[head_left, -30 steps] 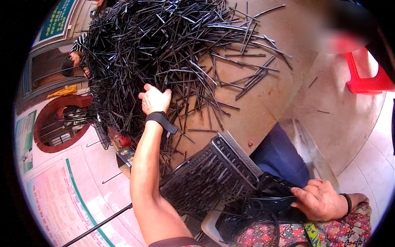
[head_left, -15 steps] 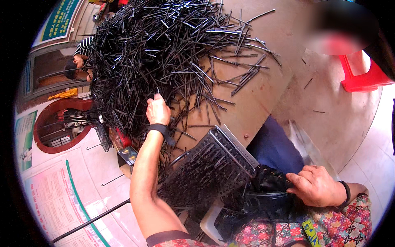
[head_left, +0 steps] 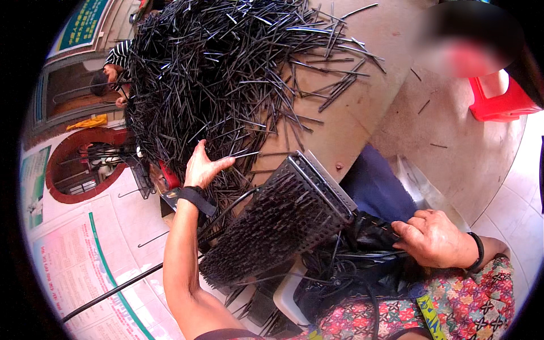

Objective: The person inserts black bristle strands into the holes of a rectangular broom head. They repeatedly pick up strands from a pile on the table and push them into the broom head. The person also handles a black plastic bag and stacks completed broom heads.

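My left hand (head_left: 207, 169) reaches to the near edge of a big heap of thin black strips (head_left: 198, 73). Its thumb and fingers are spread; one strip lies close by the thumb tip, and I cannot tell whether they touch. Closed fingers of my right hand (head_left: 430, 238) grip the end of a dark strip with light marks (head_left: 377, 228), over black material near my lap. Between the hands stands a tilted black block covered in short bristle-like rows (head_left: 266, 226), with a metal plate along its upper edge.
The heap rests on a brown tabletop (head_left: 362, 122), with loose strips toward its right. A red stool (head_left: 501, 105) is at right, beside a blurred person. Someone in a striped sleeve (head_left: 119, 54) is beyond the heap. A black rod (head_left: 113, 292) crosses the lower left.
My left hand has drawn back from the heap toward the left, and its pinched fingers have spread. The bristled block now appears sharper. My right hand keeps its grip in nearly the same place.
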Demonstrator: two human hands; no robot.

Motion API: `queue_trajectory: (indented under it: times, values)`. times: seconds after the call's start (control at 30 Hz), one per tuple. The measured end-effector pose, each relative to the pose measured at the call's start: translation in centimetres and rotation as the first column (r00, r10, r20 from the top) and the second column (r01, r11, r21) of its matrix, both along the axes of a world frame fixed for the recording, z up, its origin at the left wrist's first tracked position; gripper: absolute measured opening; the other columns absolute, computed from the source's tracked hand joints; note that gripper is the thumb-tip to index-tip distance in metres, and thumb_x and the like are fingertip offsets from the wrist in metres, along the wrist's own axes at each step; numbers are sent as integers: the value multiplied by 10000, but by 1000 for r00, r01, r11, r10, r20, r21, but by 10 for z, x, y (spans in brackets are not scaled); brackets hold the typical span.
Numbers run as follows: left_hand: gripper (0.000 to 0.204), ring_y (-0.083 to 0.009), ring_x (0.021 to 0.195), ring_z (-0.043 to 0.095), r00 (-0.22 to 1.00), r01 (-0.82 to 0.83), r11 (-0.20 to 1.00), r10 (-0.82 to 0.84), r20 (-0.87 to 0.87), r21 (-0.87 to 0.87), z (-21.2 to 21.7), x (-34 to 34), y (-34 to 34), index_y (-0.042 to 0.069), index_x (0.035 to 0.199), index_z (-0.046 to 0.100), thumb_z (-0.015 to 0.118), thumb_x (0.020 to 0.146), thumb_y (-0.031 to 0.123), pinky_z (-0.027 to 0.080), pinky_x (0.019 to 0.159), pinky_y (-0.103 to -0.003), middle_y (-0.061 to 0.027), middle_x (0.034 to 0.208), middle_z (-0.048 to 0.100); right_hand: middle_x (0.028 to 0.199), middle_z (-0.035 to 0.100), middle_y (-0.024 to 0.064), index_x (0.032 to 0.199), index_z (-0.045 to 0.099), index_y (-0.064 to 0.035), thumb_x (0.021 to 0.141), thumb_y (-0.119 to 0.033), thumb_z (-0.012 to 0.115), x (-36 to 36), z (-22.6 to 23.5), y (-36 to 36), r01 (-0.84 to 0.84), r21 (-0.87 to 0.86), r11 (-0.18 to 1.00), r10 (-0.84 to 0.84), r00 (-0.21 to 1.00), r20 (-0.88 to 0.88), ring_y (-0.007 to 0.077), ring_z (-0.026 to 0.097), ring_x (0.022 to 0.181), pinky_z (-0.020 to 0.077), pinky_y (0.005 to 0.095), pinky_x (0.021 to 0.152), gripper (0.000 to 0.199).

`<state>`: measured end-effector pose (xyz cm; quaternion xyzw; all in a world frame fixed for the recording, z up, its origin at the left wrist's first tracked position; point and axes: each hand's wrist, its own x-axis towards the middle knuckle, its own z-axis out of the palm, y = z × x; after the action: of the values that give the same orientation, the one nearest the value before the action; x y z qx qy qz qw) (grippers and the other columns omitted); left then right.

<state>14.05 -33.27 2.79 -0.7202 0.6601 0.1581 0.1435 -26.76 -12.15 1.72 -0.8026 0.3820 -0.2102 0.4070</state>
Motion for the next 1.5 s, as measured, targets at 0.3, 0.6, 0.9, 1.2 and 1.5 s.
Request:
queue_trajectory:
  times: [0.3,0.6,0.9,1.2,1.5]
  values:
    - [1184,-419,1234,281,919,366,920,-381,98,141,-55,-47,12,-72,1318,159,733,510,576,287,1008,-409,-340,1317,238,596,512,91,929,530,46,695,-196,639,5,-2,-1,-31,20,999,33,996,-83,260,519,531,412,369,458,354]
    - [839,-335,994,531,923,358,929,-367,-112,-97,-61,-27,8,-46,1203,350,791,557,256,427,851,-350,-205,1070,543,604,517,93,925,532,46,692,-205,642,7,-6,4,-19,12,1000,20,994,-109,257,521,543,414,369,470,360]
    - [287,-369,815,580,876,443,894,-446,182,64,-61,-9,12,16,860,511,573,631,177,461,715,-454,-236,821,591,604,498,98,938,507,25,701,-199,635,11,-4,12,-29,-20,999,26,991,-129,275,513,548,407,380,487,350]
    - [122,-153,747,583,864,100,970,-194,-465,-220,-10,6,-12,-3,824,537,541,738,83,435,722,-251,-72,790,624,584,492,139,822,478,3,718,-152,625,18,-12,24,-19,-44,999,10,981,-192,340,522,569,410,420,503,237]
    - [25,-169,593,400,-110,-561,813,117,-987,158,34,0,-13,31,812,427,437,793,19,374,552,-300,-58,665,416,616,509,183,839,494,16,746,-131,615,14,-18,13,51,-51,997,-58,990,-131,387,522,606,418,431,529,212]
